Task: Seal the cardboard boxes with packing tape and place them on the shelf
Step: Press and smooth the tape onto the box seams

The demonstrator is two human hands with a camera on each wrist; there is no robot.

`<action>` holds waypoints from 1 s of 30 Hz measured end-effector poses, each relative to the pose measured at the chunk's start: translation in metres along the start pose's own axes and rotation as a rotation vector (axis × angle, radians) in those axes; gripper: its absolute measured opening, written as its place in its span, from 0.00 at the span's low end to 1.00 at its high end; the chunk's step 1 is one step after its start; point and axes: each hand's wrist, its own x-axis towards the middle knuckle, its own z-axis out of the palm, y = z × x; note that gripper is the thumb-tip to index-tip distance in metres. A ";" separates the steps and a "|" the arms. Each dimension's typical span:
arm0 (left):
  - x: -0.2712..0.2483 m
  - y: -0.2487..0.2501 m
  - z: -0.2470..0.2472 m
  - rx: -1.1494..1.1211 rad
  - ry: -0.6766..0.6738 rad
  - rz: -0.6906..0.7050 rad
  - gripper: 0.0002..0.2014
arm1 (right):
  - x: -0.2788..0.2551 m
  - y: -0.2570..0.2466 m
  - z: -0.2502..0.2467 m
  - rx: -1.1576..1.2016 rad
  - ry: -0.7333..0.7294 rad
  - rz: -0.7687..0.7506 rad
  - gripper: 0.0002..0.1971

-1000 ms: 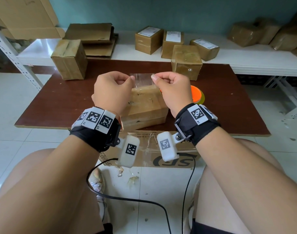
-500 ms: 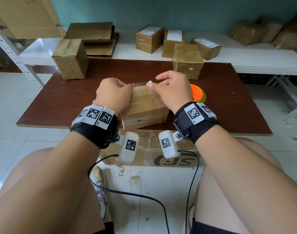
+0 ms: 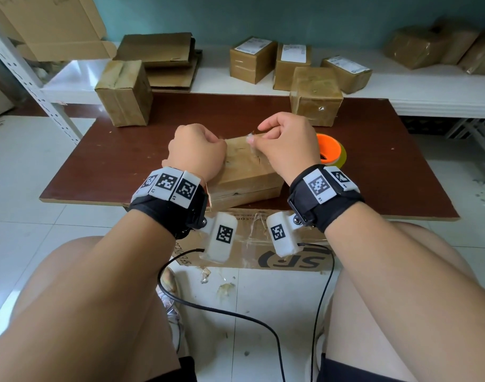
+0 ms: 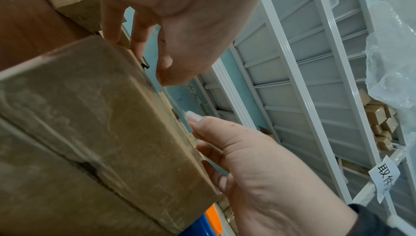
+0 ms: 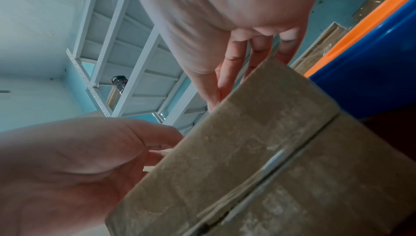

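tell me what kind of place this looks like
Probably a small parcel packing or storage room. Labelled cardboard parcels sit on a white metal shelf, a tape roll lies on the brown table, and flattened cartons are stacked behind.

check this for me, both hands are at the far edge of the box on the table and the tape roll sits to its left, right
Not quite: the tape roll sits to the right of the box, beside the right hand, as the head view shows. Both hands, including the left hand, are at the far edge.
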 end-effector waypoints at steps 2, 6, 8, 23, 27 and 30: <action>0.001 0.000 0.001 0.011 0.002 -0.003 0.09 | 0.000 0.000 0.001 -0.015 0.004 -0.009 0.11; 0.002 -0.002 0.003 0.024 -0.002 -0.005 0.08 | 0.001 0.002 0.001 -0.021 0.005 -0.017 0.11; 0.002 -0.002 0.004 0.032 -0.004 -0.005 0.07 | 0.001 0.002 0.001 -0.022 0.004 -0.018 0.11; 0.006 -0.001 0.007 0.046 -0.023 -0.025 0.07 | 0.001 0.002 0.001 -0.039 0.003 -0.020 0.10; 0.008 -0.003 0.009 0.033 -0.028 -0.025 0.07 | 0.001 0.003 0.000 -0.045 0.002 -0.019 0.10; 0.009 -0.004 0.011 0.021 -0.019 -0.020 0.06 | 0.000 0.003 0.000 -0.047 0.001 -0.022 0.10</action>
